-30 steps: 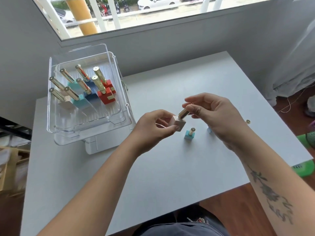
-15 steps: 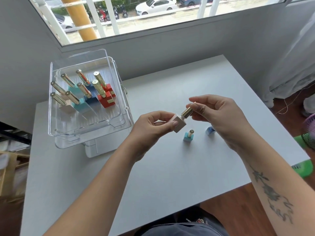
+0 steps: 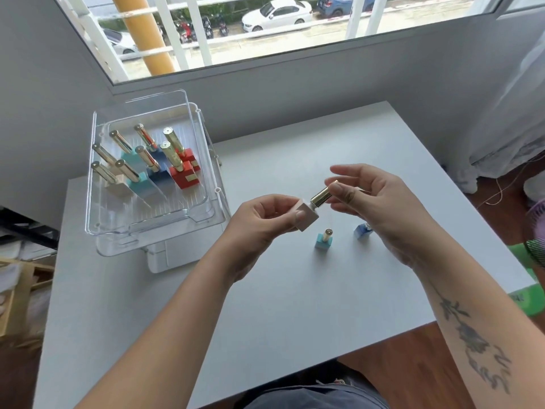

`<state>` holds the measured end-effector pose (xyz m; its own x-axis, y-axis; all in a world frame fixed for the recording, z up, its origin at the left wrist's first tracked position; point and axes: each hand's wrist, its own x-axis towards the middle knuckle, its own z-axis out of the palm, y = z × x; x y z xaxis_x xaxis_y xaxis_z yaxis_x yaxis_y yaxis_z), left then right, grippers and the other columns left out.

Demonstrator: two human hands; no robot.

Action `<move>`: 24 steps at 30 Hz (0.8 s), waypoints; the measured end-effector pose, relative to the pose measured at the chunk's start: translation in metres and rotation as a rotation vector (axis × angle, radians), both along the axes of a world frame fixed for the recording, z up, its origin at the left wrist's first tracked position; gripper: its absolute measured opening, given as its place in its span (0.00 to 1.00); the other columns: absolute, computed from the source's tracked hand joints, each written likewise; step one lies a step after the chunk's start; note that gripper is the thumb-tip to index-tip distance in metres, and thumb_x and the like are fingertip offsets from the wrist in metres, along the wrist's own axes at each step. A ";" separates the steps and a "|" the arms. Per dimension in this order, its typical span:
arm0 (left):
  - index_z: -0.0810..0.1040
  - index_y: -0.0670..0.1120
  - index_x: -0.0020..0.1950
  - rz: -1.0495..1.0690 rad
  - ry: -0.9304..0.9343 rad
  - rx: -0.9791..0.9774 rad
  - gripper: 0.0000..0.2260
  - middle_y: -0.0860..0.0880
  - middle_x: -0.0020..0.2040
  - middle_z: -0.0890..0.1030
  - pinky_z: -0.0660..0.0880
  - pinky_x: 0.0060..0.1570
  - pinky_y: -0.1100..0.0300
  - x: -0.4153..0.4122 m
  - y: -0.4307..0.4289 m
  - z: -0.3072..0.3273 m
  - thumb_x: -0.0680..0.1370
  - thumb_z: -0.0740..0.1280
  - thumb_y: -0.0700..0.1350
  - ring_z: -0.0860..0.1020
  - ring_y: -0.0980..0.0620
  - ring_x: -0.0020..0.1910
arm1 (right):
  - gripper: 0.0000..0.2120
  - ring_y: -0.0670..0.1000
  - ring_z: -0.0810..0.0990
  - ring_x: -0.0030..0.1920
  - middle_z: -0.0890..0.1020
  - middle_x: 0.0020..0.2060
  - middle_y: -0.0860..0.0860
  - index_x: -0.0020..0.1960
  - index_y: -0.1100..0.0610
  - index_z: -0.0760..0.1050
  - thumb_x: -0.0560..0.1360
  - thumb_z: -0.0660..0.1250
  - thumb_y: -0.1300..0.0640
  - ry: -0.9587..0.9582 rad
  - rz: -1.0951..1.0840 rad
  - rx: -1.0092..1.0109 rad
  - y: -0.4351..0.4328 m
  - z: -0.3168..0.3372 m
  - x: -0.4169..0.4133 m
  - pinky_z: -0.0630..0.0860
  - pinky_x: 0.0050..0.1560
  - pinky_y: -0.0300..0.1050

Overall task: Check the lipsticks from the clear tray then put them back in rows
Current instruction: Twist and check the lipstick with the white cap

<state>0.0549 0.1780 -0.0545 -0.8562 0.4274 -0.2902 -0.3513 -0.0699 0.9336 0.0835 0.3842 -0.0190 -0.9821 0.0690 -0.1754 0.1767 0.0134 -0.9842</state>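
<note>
Overhead — white table (image 3: 265, 305), grey walls (image 3: 44, 98), window (image 3: 265, 25)

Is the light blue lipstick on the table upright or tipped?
Upright. The light blue lipstick stands on its square base on the table, gold tube pointing up, clear of both hands.

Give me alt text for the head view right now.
Two hands hold one lipstick above a white table: the left hand grips its beige square base, the right hand pinches its gold tube. Two blue-based lipsticks stand on the table below; eight more stand in rows in a clear tray at left.
</note>
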 end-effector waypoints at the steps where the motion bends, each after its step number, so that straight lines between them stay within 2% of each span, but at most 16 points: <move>1: 0.83 0.40 0.54 0.007 0.001 0.005 0.09 0.41 0.51 0.85 0.78 0.55 0.58 0.000 0.002 0.000 0.74 0.72 0.39 0.82 0.49 0.50 | 0.19 0.51 0.85 0.50 0.85 0.52 0.51 0.59 0.52 0.79 0.69 0.73 0.51 -0.001 0.024 -0.022 0.003 0.001 0.000 0.80 0.52 0.40; 4: 0.83 0.40 0.54 0.021 -0.002 0.031 0.10 0.42 0.51 0.85 0.78 0.52 0.61 0.001 0.008 0.002 0.74 0.73 0.39 0.82 0.49 0.49 | 0.12 0.51 0.85 0.52 0.85 0.52 0.52 0.58 0.53 0.80 0.75 0.69 0.60 -0.006 0.089 -0.074 0.012 0.003 -0.002 0.79 0.52 0.39; 8: 0.83 0.41 0.53 0.034 -0.011 0.053 0.08 0.43 0.49 0.85 0.77 0.49 0.64 0.003 0.016 0.004 0.74 0.72 0.39 0.83 0.51 0.48 | 0.07 0.52 0.86 0.46 0.87 0.45 0.54 0.52 0.55 0.82 0.74 0.71 0.58 0.007 0.068 -0.030 0.016 0.003 -0.008 0.80 0.48 0.40; 11: 0.83 0.42 0.53 0.053 -0.019 0.071 0.11 0.43 0.50 0.85 0.77 0.50 0.63 0.007 0.024 0.006 0.72 0.74 0.41 0.83 0.50 0.49 | 0.13 0.50 0.85 0.42 0.87 0.42 0.52 0.50 0.55 0.82 0.70 0.73 0.48 0.003 0.046 0.019 0.020 0.004 -0.012 0.81 0.47 0.40; 14: 0.83 0.40 0.54 0.088 -0.027 0.083 0.13 0.43 0.51 0.85 0.77 0.50 0.63 0.009 0.033 0.009 0.71 0.74 0.43 0.83 0.50 0.49 | 0.22 0.51 0.86 0.46 0.86 0.47 0.53 0.56 0.54 0.80 0.67 0.73 0.43 -0.001 0.063 0.000 0.028 0.006 -0.015 0.81 0.50 0.43; 19: 0.83 0.41 0.53 0.133 -0.021 0.095 0.15 0.43 0.50 0.85 0.77 0.49 0.63 0.011 0.046 0.015 0.69 0.75 0.45 0.83 0.50 0.49 | 0.17 0.53 0.85 0.51 0.86 0.51 0.54 0.57 0.55 0.80 0.70 0.72 0.53 -0.017 0.183 -0.128 0.046 0.013 -0.023 0.80 0.53 0.42; 22: 0.83 0.42 0.52 0.147 -0.016 0.091 0.13 0.44 0.49 0.86 0.77 0.49 0.63 0.011 0.051 0.016 0.70 0.74 0.44 0.83 0.50 0.48 | 0.08 0.53 0.86 0.49 0.87 0.46 0.54 0.53 0.56 0.82 0.73 0.71 0.58 0.004 0.203 -0.063 0.051 0.014 -0.027 0.80 0.49 0.41; 24: 0.83 0.41 0.53 0.156 -0.014 0.079 0.11 0.44 0.49 0.86 0.77 0.49 0.63 0.012 0.056 0.014 0.72 0.74 0.42 0.83 0.51 0.49 | 0.05 0.51 0.86 0.44 0.87 0.42 0.55 0.49 0.57 0.82 0.74 0.72 0.58 0.022 0.175 0.009 0.052 0.013 -0.029 0.81 0.46 0.40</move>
<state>0.0665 0.2340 -0.0402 -0.9098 0.3119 -0.2738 -0.3439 -0.1972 0.9181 0.0544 0.4363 -0.0058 -0.9828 -0.1018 -0.1542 0.1498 0.0504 -0.9874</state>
